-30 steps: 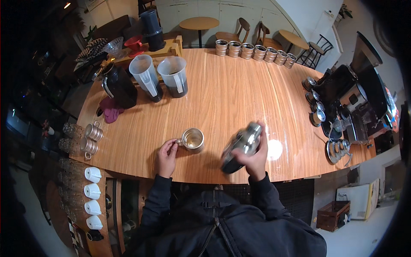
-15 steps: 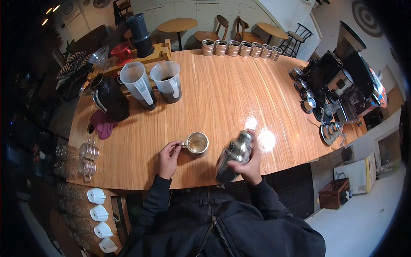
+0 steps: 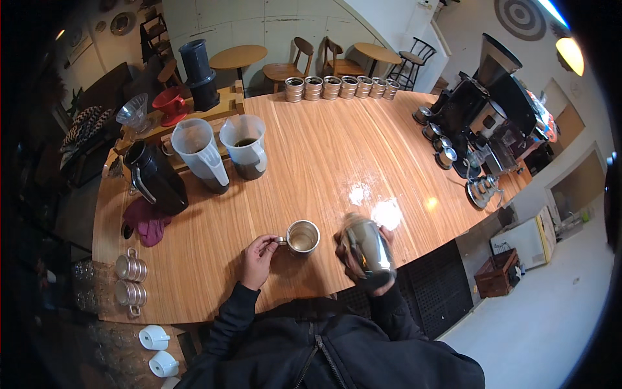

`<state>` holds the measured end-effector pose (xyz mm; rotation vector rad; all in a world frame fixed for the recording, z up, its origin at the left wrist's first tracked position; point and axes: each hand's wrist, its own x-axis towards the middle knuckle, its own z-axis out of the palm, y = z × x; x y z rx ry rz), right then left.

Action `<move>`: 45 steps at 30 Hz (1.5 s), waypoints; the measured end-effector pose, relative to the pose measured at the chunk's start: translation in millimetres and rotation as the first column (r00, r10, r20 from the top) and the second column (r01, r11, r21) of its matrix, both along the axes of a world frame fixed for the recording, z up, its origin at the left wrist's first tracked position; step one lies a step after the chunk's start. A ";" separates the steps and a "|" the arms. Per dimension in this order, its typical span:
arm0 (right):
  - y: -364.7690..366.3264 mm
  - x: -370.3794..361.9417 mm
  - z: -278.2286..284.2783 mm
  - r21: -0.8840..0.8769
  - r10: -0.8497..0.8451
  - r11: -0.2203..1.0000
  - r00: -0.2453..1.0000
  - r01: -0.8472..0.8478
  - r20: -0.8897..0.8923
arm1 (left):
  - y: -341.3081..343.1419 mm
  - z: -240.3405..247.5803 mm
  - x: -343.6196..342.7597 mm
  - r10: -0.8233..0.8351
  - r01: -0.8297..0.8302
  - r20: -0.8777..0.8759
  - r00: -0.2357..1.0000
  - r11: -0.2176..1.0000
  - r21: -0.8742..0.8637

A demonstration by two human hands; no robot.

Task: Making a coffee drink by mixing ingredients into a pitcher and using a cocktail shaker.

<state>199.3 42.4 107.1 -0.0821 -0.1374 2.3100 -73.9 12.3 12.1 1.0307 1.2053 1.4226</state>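
Observation:
A metal mug [image 3: 302,237] stands upright near the front edge of the wooden counter. Its handle is pinched between the thumb and fingers of my left hand [image 3: 258,262]. The inside looks metallic; whether any liquid lies at the bottom I cannot tell. To the right of the mug, my right hand [image 3: 352,267] is wrapped round a shiny metal cocktail shaker [image 3: 370,251], held in the air over the counter's edge. Motion blurs the shaker, and its wide end is turned down toward me.
Two plastic pitchers [image 3: 249,149] with dark liquid stand at left, beside a black thermal jug [image 3: 155,178] and a purple cloth [image 3: 148,223]. Metal mugs [image 3: 131,266] sit at the left edge. Several metal cups [image 3: 331,87] line the far edge. A black grinder [image 3: 466,104] stands right.
The shaker has swung in my right hand, its narrow end tipping away and its wide end showing more. My left hand still holds the mug handle. The whole view has shifted slightly.

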 end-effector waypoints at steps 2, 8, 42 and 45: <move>-12.5 -2.6 8.6 0.236 -0.225 0.962 0.889 0.138 0.399 | -2.3 -2.2 -0.5 -0.009 0.009 -0.034 0.999 1.000 0.007; 0.1 -10.9 17.3 0.767 -0.852 0.522 0.177 0.374 0.493 | 2.4 5.2 -4.3 -0.037 0.037 -0.097 0.995 0.999 0.001; 39.7 32.5 -7.2 0.106 0.085 0.989 0.983 -0.103 0.160 | -24.3 -1.9 40.6 0.183 -0.189 -0.100 0.978 0.980 -0.059; 43.4 29.2 21.7 0.791 -0.695 0.612 0.492 0.023 0.524 | -26.9 -2.2 48.0 0.204 -0.213 -0.091 0.975 0.972 -0.097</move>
